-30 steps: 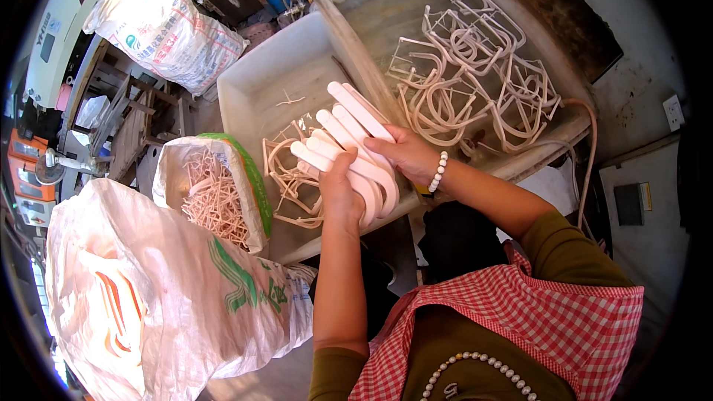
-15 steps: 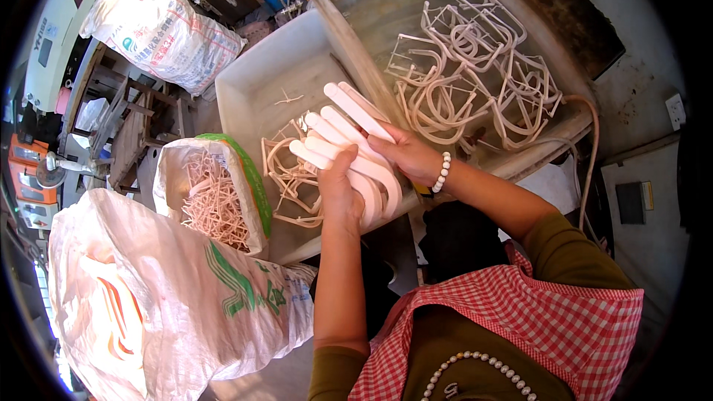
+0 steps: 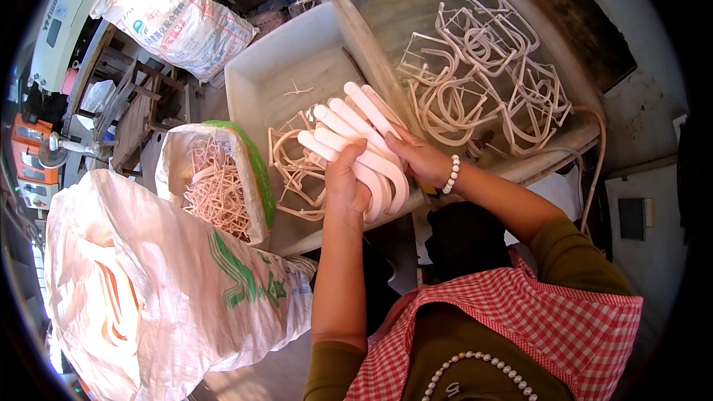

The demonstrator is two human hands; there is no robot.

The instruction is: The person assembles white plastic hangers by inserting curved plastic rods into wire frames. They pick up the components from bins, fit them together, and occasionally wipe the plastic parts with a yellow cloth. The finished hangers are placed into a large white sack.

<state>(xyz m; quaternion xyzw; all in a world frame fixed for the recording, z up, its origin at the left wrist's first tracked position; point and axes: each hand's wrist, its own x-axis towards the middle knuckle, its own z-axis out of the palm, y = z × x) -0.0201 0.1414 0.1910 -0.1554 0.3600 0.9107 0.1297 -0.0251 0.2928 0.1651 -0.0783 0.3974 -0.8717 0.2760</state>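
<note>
A bundle of pale pink, curved U-shaped plastic pieces (image 3: pixel 379 171) is held between my two hands, above the near edge of a whitish tub (image 3: pixel 249 67). My left hand (image 3: pixel 347 178) wraps round the left side of the bundle, thumb lying on top. From the right, my right hand (image 3: pixel 417 154) grips the same bundle, its thumb across the pieces. The straight ends fan out away from me, and the curved ends hang toward me. Behind and beside the bundle, joined curved pieces (image 3: pixel 293 171) lie in the tub, partly hidden by my hands.
A larger tub (image 3: pixel 349 0) at the right holds water and many tangled pale curved frames (image 3: pixel 475 52). An open sack of thin pink scraps (image 3: pixel 215 193) stands left. A big white sack (image 3: pixel 178 275) fills the near left; another full sack (image 3: pixel 178 22) stands farther back.
The bundle is still in both hands, its straight ends slightly more fanned out. The whole view has shifted a little, with the tubs now slightly farther right and the near sack higher.
</note>
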